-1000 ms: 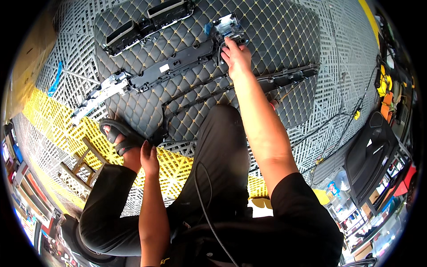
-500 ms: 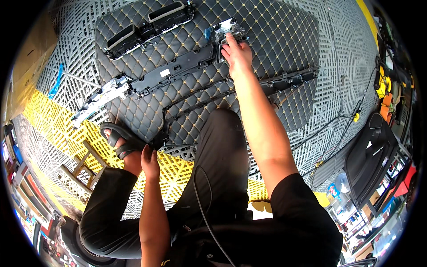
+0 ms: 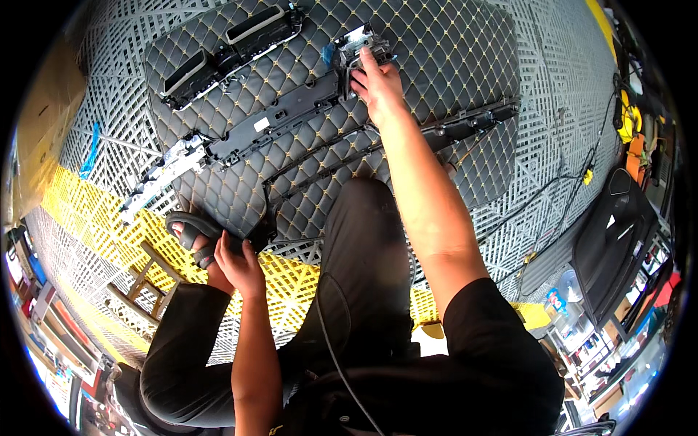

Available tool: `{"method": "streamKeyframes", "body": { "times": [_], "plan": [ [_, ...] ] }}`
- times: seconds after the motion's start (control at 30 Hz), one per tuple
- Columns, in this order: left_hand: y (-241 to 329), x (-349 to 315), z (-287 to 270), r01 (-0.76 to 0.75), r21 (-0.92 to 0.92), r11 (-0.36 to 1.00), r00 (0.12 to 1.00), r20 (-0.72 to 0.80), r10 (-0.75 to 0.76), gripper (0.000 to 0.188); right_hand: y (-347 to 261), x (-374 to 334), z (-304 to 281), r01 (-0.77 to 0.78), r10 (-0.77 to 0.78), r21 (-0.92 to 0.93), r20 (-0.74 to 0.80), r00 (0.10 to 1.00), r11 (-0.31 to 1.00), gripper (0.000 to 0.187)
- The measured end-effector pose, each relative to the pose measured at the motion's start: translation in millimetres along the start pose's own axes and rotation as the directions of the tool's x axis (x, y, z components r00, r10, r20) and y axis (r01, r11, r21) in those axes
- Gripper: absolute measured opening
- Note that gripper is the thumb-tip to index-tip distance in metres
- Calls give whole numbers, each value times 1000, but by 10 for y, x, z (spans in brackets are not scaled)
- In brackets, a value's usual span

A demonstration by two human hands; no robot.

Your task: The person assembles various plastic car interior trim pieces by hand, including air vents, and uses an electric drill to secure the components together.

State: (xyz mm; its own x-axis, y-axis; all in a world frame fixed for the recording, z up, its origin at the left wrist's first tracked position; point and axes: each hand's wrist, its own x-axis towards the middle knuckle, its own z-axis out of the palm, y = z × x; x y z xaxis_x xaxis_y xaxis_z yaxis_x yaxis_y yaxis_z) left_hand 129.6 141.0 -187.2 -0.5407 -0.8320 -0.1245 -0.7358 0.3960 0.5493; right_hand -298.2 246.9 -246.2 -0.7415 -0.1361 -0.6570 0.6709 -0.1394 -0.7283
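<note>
A long black dashboard trim panel (image 3: 287, 115) lies slantwise on the quilted mat, with silvery metal parts at both ends. My right hand (image 3: 379, 89) reaches to its far right end. The index finger lies on the silver part (image 3: 356, 42), and the thumb is at the black edge beside it; the undersides of the fingers are hidden. My left hand (image 3: 241, 267) is low beside my sandal (image 3: 195, 231), fingers apart and nothing visible in them. Just past its fingertips is the black end piece (image 3: 263, 231) of a thin, angled trim frame (image 3: 320, 173).
A black double air vent unit (image 3: 231, 57) lies on the mat (image 3: 451, 65) at the far left. A small wooden stool (image 3: 149, 283) stands left of my foot. Cables (image 3: 560, 192) and a black door panel (image 3: 614, 247) are at the right, a cardboard box (image 3: 51, 131) at the left.
The view has shifted slightly. My left hand has moved closer to the sandal and its fingers have spread. My right hand stays at the panel's right end.
</note>
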Motion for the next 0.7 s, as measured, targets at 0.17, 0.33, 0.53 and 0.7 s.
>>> {"method": "streamKeyframes", "body": {
  "times": [0.17, 0.33, 0.53, 0.7],
  "plan": [
    [968, 807, 233, -403, 39, 915, 910, 120, 396, 64, 2, -33, -97, 41, -40, -5, 139, 990, 999, 48],
    [1926, 1630, 957, -629, -52, 776, 747, 235, 622, 83, 45, -30, -139, 59, -63, 25, 204, 977, 998, 37],
    [2322, 2145, 1537, -549, 265, 792, 740, 596, 313, 98, 55, -68, -187, 80, -77, -21, 111, 991, 997, 42],
    [2367, 2204, 1548, -529, 223, 819, 714, 638, 287, 78, 71, -79, -191, 176, -169, -56, 120, 978, 983, 49]
  ]
}}
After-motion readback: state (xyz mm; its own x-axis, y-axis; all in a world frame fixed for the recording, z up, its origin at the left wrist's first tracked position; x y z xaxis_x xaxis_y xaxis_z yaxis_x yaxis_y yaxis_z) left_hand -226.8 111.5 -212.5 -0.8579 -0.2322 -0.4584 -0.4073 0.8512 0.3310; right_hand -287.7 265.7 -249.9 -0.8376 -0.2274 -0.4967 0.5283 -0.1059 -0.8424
